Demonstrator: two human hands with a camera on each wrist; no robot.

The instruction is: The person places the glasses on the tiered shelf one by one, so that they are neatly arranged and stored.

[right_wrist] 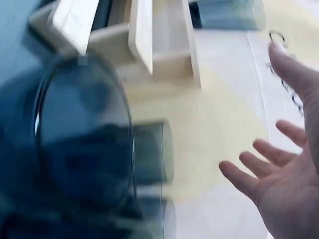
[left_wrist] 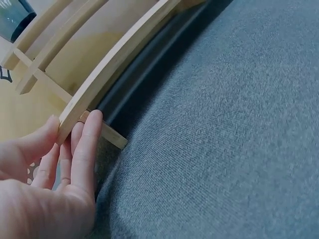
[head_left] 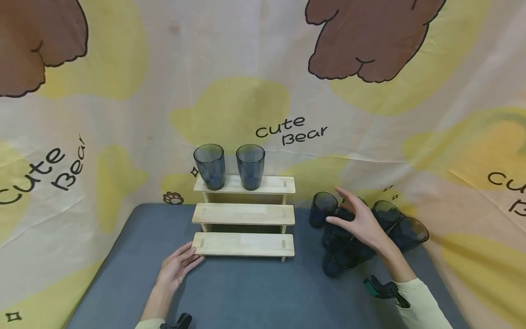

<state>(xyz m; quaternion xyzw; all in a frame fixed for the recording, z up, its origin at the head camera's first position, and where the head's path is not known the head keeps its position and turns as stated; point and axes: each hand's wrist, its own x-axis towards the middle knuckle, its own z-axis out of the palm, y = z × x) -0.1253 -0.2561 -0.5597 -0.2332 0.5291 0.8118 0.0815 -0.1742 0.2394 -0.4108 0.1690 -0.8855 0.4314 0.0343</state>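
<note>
A three-step wooden shelf (head_left: 243, 214) stands at the middle of the table. Its lowest step has its left end pinched by my left hand (head_left: 176, 268), thumb at the top edge and fingers at the underside, as the left wrist view shows. My right hand (head_left: 358, 221) hovers over a cluster of blue-tinted glasses (head_left: 338, 261) to the right of the shelf. Its thumb and fingers are spread, with nothing between them. In the right wrist view, one large glass (right_wrist: 84, 144) is in front of the palm. Two more glasses, the left one (head_left: 210, 168) and the right one (head_left: 250, 168), stand upright on the top step.
The grey-blue cloth-covered table (head_left: 246, 297) carries everything. A printed curtain (head_left: 230, 109) hangs close behind the shelf and along both sides. One glass (head_left: 410, 234) leans outward at the cluster's right side, close to the table edge.
</note>
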